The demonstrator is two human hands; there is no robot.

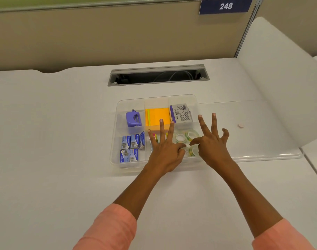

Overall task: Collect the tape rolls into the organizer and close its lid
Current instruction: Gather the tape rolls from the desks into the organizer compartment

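Observation:
A clear organizer (116, 134) with several compartments sits mid-desk. Its front right compartment holds clear tape rolls (180, 138) with green-yellow cores; three show, one (193, 151) between my hands. My left hand (165, 150) hovers over the middle front compartment, fingers spread, thumb tip next to a roll. My right hand (212, 143) is spread above the tape compartment's right edge, with its index finger curled down toward the rolls. Neither hand clearly holds anything. The clear lid (253, 139) lies flat on the desk, to the right of the organizer.
Other compartments hold a purple punch (133, 120), orange sticky notes (158, 116), blue staple boxes (129, 147) and a white packet (182, 112). A small pink disc (241, 125) lies at the lid. Behind the organizer is an open cable slot (157, 75). A white divider (280, 78) stands at the right.

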